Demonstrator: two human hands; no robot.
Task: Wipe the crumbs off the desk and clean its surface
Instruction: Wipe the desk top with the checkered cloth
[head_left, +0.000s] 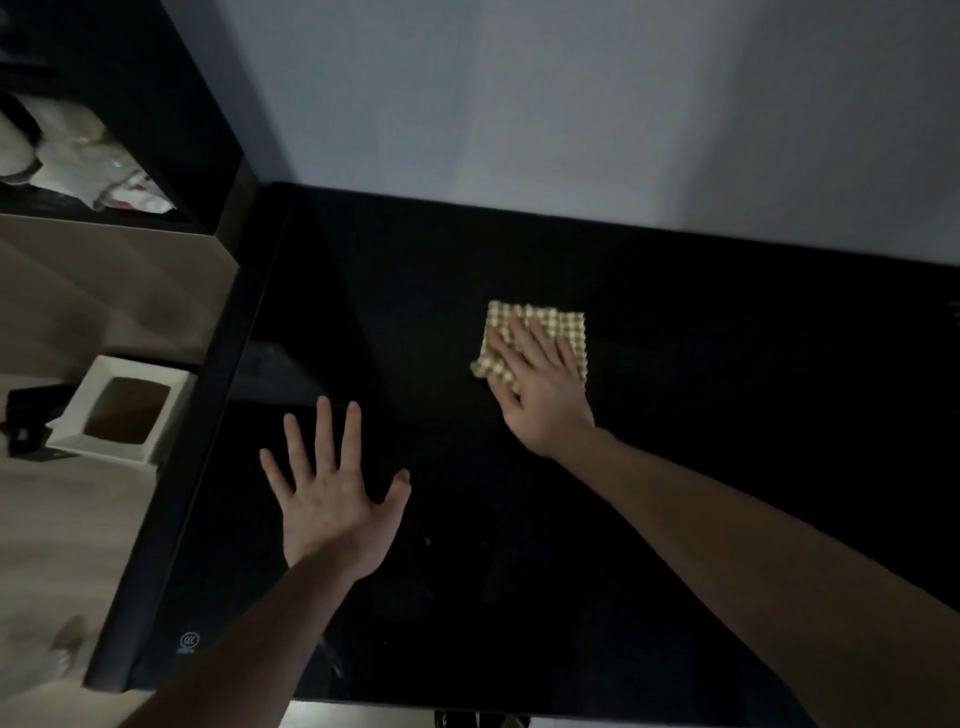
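A black glossy desk (727, 364) fills most of the view. On its middle lies a yellow-and-white checked cloth (571, 325), folded into a square. My right hand (540, 384) presses flat on the cloth with straight fingers. My left hand (332, 493) rests flat on the bare desk nearer the left edge, fingers spread, holding nothing. A few faint specks (427, 541) show on the dark surface near the front; the dim light hides any other crumbs.
A white square bin (78, 415) with a brown inside stands on the floor left of the desk. A dark shelf unit (171, 104) with white bags rises at the back left. A pale wall (571, 130) runs behind the desk.
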